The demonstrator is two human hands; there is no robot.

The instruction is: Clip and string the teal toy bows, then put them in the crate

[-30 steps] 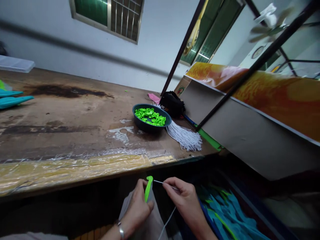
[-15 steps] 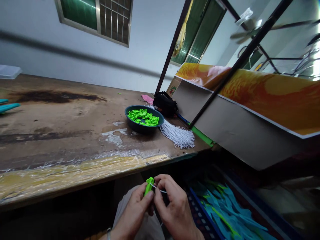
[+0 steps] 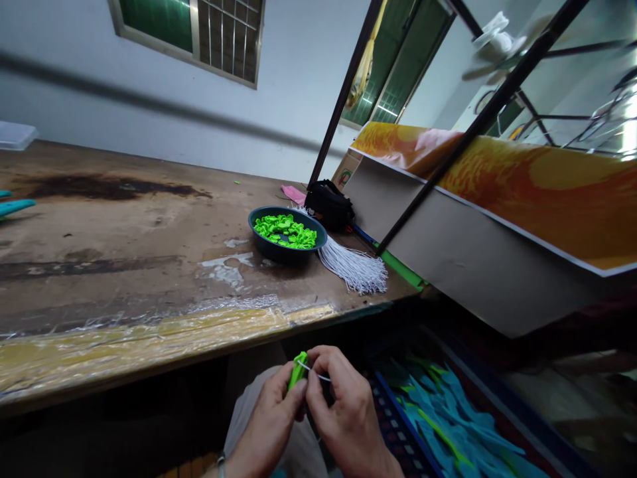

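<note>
Above my lap, my left hand (image 3: 271, 408) pinches a small bright green plastic piece (image 3: 298, 370) between thumb and fingers. My right hand (image 3: 343, 405) is closed on a thin white cord (image 3: 318, 376), close beside the piece. The cord meets the green piece near its upper end; whether it passes through a hole is too small to tell. On the table behind, a dark round bowl (image 3: 286, 255) holds many similar green pieces (image 3: 279, 229). A bundle of white cords (image 3: 353, 267) lies to the right of the bowl, its loose ends near the table edge.
The wooden table (image 3: 124, 265) has a taped front edge just beyond my hands. At lower right, a blue crate (image 3: 398, 425) holds turquoise and green plastic pieces. A black bag (image 3: 329, 204) lies behind the bowl. A dark slanted pole (image 3: 448, 156) crosses the right side.
The green piece has turned slightly in my left hand. My right hand has shifted very little, and the cord still meets the piece.
</note>
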